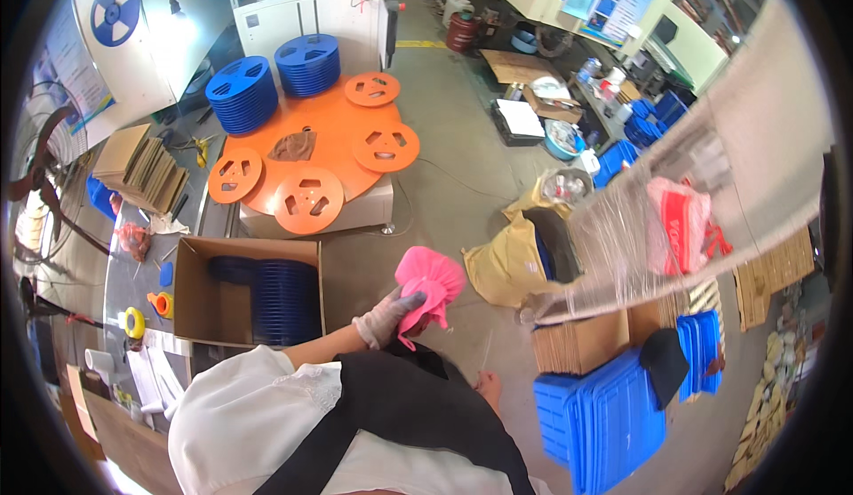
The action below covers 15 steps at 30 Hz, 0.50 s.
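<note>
Keep the gloved left hand (384, 315), fingers clamped on the pink cloth (428, 289) held above the floor beside the open cardboard box (191, 292), gripping firmly; the right hand is not visible.

one camera only, worn on the person's head, a wide fisheye looking steeply down past their white sleeve (240, 406) to the concrete floor (444, 139). edges bend toward the dark round rim. the near body fills the bottom; the workshop curves away above.
</note>
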Each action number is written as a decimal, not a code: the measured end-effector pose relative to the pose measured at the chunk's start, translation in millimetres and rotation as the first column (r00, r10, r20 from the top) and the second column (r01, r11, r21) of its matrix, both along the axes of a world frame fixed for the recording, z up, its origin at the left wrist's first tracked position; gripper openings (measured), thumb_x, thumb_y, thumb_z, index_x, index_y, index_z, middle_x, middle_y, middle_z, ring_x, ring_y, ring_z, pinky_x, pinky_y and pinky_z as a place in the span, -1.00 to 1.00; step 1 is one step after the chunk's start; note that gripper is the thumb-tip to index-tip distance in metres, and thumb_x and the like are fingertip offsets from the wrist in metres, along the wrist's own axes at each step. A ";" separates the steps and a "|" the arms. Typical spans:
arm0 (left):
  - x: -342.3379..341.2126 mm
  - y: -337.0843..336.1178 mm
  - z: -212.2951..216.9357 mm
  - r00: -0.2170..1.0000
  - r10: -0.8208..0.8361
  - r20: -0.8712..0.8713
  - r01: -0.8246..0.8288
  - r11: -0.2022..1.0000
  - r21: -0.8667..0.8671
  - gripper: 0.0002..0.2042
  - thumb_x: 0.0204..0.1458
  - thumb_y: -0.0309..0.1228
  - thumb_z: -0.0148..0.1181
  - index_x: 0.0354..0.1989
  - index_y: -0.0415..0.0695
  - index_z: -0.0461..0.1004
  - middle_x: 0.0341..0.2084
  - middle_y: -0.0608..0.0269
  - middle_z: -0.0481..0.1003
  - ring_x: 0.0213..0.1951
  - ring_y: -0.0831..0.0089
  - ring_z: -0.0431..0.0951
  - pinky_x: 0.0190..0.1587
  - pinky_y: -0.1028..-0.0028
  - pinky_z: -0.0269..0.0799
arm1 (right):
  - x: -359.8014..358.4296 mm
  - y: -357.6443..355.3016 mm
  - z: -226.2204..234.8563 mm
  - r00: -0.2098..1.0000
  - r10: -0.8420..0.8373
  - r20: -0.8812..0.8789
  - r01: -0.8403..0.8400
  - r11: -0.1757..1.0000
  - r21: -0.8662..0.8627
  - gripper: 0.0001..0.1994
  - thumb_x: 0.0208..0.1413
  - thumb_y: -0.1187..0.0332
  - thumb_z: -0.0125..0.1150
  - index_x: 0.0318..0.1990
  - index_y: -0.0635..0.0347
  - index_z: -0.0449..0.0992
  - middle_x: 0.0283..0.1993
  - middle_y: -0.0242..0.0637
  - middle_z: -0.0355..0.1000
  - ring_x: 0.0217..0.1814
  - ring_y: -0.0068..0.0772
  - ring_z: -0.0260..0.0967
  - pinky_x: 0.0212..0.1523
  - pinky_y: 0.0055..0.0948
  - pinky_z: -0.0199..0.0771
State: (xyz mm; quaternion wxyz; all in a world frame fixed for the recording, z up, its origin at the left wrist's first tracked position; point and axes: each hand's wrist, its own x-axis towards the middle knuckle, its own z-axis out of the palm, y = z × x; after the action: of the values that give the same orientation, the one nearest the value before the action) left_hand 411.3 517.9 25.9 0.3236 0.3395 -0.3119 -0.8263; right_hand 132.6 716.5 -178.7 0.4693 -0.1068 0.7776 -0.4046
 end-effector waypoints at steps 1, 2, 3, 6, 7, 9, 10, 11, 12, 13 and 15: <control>-15.5 -21.3 1.1 1.000 0.019 0.011 -0.019 1.000 0.007 -0.45 0.09 -0.10 0.22 0.15 -0.16 0.29 -0.12 0.22 0.48 -0.12 0.46 0.48 -0.05 0.46 0.42 | -16.4 -31.8 2.1 0.999 -0.035 0.026 0.036 0.999 -0.030 -0.85 0.18 0.33 0.07 -0.22 0.22 0.37 -0.66 -0.31 0.30 -0.77 -0.52 0.16 -0.79 -0.55 0.12; -30.6 -39.6 1.8 0.999 0.044 -0.022 -0.043 0.999 0.026 -0.44 0.07 -0.09 0.23 0.16 -0.16 0.29 -0.11 0.22 0.47 -0.10 0.46 0.47 -0.03 0.47 0.41 | -34.4 -56.3 -0.7 0.996 -0.070 0.058 0.075 0.992 -0.097 -0.86 0.17 0.36 0.06 -0.21 0.22 0.37 -0.65 -0.32 0.30 -0.76 -0.53 0.16 -0.78 -0.57 0.13; -42.5 -57.1 2.0 0.996 0.079 -0.048 -0.077 0.996 0.041 -0.43 0.06 -0.09 0.24 0.16 -0.16 0.29 -0.10 0.22 0.47 -0.08 0.45 0.46 -0.02 0.47 0.39 | -49.5 -83.0 -3.8 0.991 -0.094 0.098 0.110 0.980 -0.165 -0.87 0.17 0.39 0.04 -0.20 0.23 0.38 -0.63 -0.33 0.29 -0.74 -0.54 0.15 -0.76 -0.59 0.14; -59.1 -104.0 -2.8 0.995 0.089 -0.038 -0.090 0.996 -0.014 -0.38 0.05 -0.09 0.26 0.20 -0.17 0.26 -0.03 0.17 0.45 -0.01 0.41 0.45 0.08 0.42 0.36 | -70.4 -175.7 11.0 0.977 -0.159 0.144 0.189 0.955 -0.228 -0.91 0.15 0.45 -0.01 -0.22 0.23 0.37 -0.61 -0.33 0.31 -0.69 -0.56 0.20 -0.72 -0.59 0.20; -63.9 -116.7 -5.9 0.997 0.080 -0.024 -0.081 0.995 -0.051 -0.37 0.05 -0.09 0.27 0.22 -0.18 0.24 0.00 0.15 0.44 0.02 0.39 0.45 0.11 0.40 0.34 | -75.8 -202.6 12.1 0.978 -0.134 0.161 0.166 0.964 -0.208 -0.92 0.14 0.46 -0.02 -0.24 0.23 0.37 -0.61 -0.32 0.31 -0.68 -0.56 0.20 -0.71 -0.59 0.20; -84.3 -132.9 -5.5 0.977 0.174 -0.121 -0.159 0.979 0.129 -0.38 0.03 -0.15 0.29 0.19 -0.21 0.25 -0.03 0.15 0.46 0.03 0.33 0.45 0.13 0.37 0.33 | -93.8 -242.9 7.7 0.978 -0.092 0.185 0.122 0.981 -0.153 -0.93 0.12 0.48 -0.04 -0.28 0.24 0.37 -0.59 -0.32 0.32 -0.67 -0.55 0.20 -0.70 -0.59 0.22; -88.6 -158.7 -16.0 0.973 0.139 -0.186 -0.118 0.986 0.119 -0.42 0.02 -0.17 0.31 0.15 -0.20 0.28 -0.07 0.15 0.47 0.00 0.32 0.47 0.11 0.37 0.35 | -108.1 -271.7 2.5 0.969 -0.047 0.244 0.104 0.968 -0.228 -0.94 0.12 0.47 -0.03 -0.33 0.22 0.37 -0.61 -0.32 0.31 -0.68 -0.55 0.20 -0.70 -0.58 0.21; -93.0 -177.6 -33.9 0.966 0.095 -0.242 -0.065 0.989 0.131 -0.45 0.01 -0.20 0.33 0.11 -0.19 0.31 -0.12 0.15 0.48 -0.03 0.31 0.48 0.10 0.36 0.36 | -126.7 -291.4 -5.3 0.953 -0.018 0.302 0.106 0.954 -0.279 -0.93 0.11 0.47 -0.03 -0.39 0.20 0.37 -0.62 -0.32 0.30 -0.69 -0.54 0.20 -0.71 -0.58 0.21; -104.0 -198.3 -47.2 0.955 0.138 -0.264 -0.114 0.988 0.102 -0.50 0.01 -0.21 0.33 0.07 -0.18 0.34 -0.16 0.16 0.49 -0.07 0.33 0.50 0.05 0.40 0.39 | -146.7 -314.8 -12.1 0.935 0.006 0.354 0.120 0.935 -0.335 -0.90 0.11 0.46 -0.03 -0.44 0.18 0.36 -0.63 -0.32 0.29 -0.70 -0.53 0.19 -0.71 -0.57 0.21; -119.2 -222.6 -53.7 0.945 0.158 -0.287 -0.145 0.987 0.066 -0.54 0.01 -0.22 0.33 0.02 -0.16 0.37 -0.21 0.18 0.51 -0.11 0.36 0.51 0.00 0.43 0.41 | -167.0 -342.8 -18.7 0.914 -0.020 0.405 0.178 0.917 -0.356 -0.86 0.10 0.46 -0.02 -0.50 0.15 0.34 -0.65 -0.32 0.27 -0.71 -0.52 0.18 -0.73 -0.55 0.19; -125.5 -250.4 -34.0 0.980 0.199 -0.022 -0.198 0.980 0.021 -0.58 0.13 -0.06 0.14 -0.03 -0.14 0.39 -0.25 0.22 0.51 -0.30 0.48 0.50 -0.29 0.56 0.40 | -197.9 -394.4 -26.0 0.900 -0.012 0.436 0.206 0.892 -0.401 -0.79 0.07 0.44 0.01 -0.61 0.06 0.28 -0.70 -0.34 0.20 -0.75 -0.49 0.14 -0.76 -0.50 0.12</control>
State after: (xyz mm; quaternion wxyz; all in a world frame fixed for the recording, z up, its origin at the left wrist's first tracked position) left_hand 285.7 267.5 -8.1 0.4050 0.3620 -0.2646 -0.7968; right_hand -65.3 322.1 -204.7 0.5658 -0.0746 0.5514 -0.6084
